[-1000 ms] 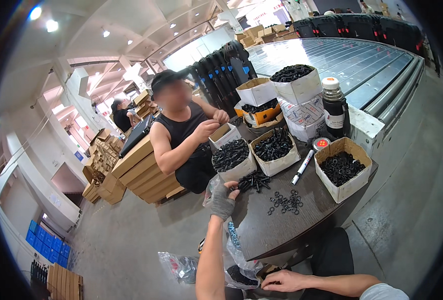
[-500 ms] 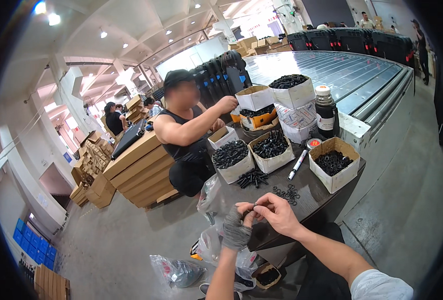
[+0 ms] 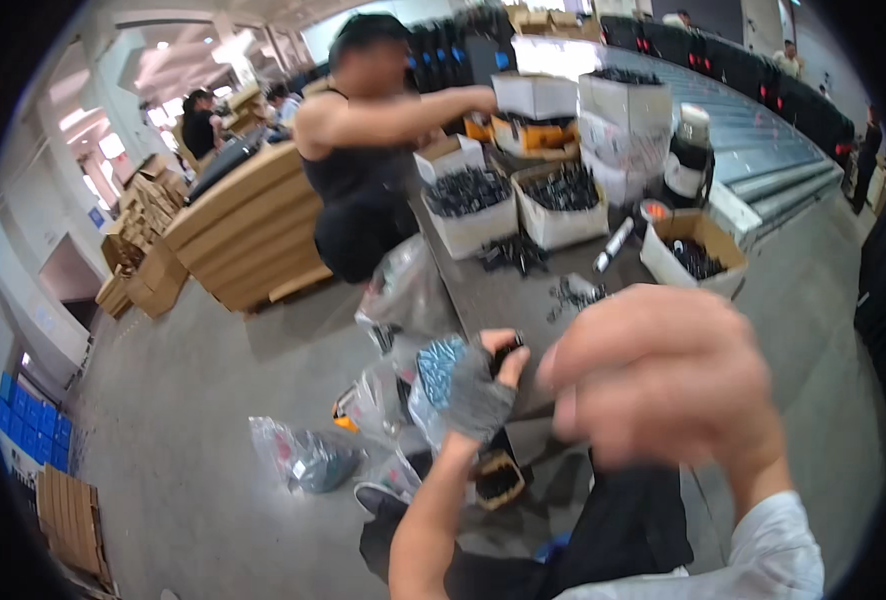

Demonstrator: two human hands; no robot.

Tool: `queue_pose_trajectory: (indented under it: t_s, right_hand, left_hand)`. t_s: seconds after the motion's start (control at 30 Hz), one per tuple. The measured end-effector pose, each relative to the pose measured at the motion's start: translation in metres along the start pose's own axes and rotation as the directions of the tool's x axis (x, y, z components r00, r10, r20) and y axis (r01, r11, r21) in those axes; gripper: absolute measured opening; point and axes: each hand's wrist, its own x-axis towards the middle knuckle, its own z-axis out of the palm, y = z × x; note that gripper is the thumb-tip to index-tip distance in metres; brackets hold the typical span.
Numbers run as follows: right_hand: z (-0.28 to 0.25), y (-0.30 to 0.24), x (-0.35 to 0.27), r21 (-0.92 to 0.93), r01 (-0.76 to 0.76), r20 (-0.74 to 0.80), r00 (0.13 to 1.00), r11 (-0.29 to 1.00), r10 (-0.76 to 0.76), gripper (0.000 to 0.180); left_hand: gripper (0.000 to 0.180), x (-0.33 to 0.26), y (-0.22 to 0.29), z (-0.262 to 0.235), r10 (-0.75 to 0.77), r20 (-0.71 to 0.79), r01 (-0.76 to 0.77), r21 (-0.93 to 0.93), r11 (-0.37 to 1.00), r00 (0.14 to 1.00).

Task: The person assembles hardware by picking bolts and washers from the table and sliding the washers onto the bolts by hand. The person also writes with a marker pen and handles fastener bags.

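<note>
My left hand (image 3: 478,400), in a grey fingerless glove, is closed on a small black part (image 3: 506,350) pinched between thumb and fingers at the table's near edge. My right hand (image 3: 668,375) is raised close to the camera, apart from the left one. Its fingers look bent but are smeared by motion, so whether they hold anything is unclear. Beyond the hands, a loose pile of small black rings (image 3: 575,293) lies on the dark table (image 3: 493,292). Behind it are a heap of black bolt-like pieces (image 3: 515,254) and a white marker (image 3: 614,246).
White boxes of black parts (image 3: 473,232) (image 3: 564,222) stand on the table, with another box (image 3: 688,262) at right. Behind are stacked boxes (image 3: 625,140) and a flask (image 3: 687,165). A co-worker (image 3: 358,130) reaches across from the left. Plastic bags (image 3: 308,455) lie on the floor.
My right hand has left the left hand, coming up and toward the camera. My left hand keeps the small black part. The view has tilted down, and the co-worker's arm still reaches to the boxes.
</note>
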Motion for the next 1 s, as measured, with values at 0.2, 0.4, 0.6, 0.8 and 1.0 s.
queue_pose_trajectory:
  t_s: [0.2,0.4,0.6,0.8,1.0]
  right_hand:
    - [0.03,0.004,0.022,-0.14,0.273,-0.121,0.949,0.952,-0.29,0.009]
    - [0.031,-0.005,0.034,-0.177,0.276,-0.102,0.95,0.945,-0.296,0.01]
    - [0.024,-0.001,0.039,-0.226,0.277,-0.091,0.949,0.934,-0.303,0.01]
    - [0.018,0.002,0.041,-0.229,0.24,-0.081,0.961,0.943,-0.264,0.011]
    - [0.012,0.002,0.047,-0.229,0.216,-0.078,0.968,0.949,-0.239,0.012]
  left_hand:
    - [0.019,0.014,-0.012,0.013,-0.148,-0.07,0.14,-0.102,0.985,0.987]
    - [0.02,0.029,-0.004,0.007,-0.094,-0.04,0.09,-0.091,0.992,0.995]
    - [0.021,0.05,-0.002,0.01,-0.029,-0.003,0.028,-0.08,0.996,1.0]
    - [0.022,0.052,0.0,0.016,-0.027,0.039,0.029,-0.067,0.997,0.999]
    - [0.023,0.059,0.001,0.016,-0.016,0.074,0.019,-0.039,0.999,0.997]
